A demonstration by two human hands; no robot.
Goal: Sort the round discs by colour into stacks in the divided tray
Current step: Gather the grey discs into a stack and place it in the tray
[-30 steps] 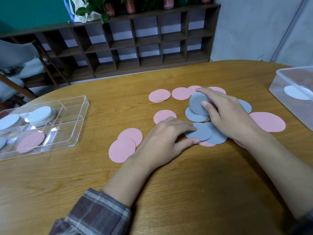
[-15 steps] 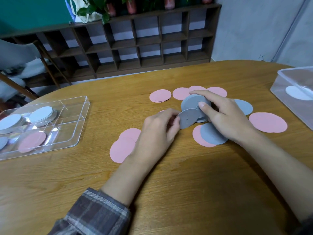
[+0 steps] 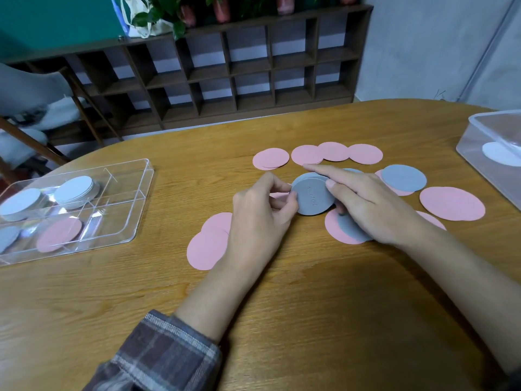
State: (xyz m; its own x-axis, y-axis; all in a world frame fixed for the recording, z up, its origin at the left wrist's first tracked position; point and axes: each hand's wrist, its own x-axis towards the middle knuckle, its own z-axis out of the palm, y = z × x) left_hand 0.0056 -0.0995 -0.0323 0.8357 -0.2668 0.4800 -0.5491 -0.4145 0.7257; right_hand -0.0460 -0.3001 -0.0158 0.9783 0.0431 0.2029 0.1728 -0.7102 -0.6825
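Note:
Both hands hold a small stack of grey discs (image 3: 313,197) tilted up above the table's middle. My left hand (image 3: 262,214) pinches its left edge with thumb and fingers. My right hand (image 3: 363,204) grips its right side, index finger stretched along the top rim. Pink discs (image 3: 335,152) lie in a row behind the hands, two more pink discs (image 3: 207,244) lie to the left, and a large pink disc (image 3: 452,203) lies to the right. One grey disc (image 3: 403,177) lies flat at the right, another grey disc (image 3: 351,228) peeks from under my right palm. The divided tray (image 3: 132,218) at the left holds pale and pink stacks.
A clear plastic box (image 3: 485,153) with a white disc inside stands at the table's right edge. Behind the table are a dark wooden shelf unit (image 3: 225,69) and a chair (image 3: 36,108) at the left. Bare wood lies in front of my forearms.
My left hand lifted a grey disc off the table and brought it against the grey stack in my right hand. Both hands now hold the stack together.

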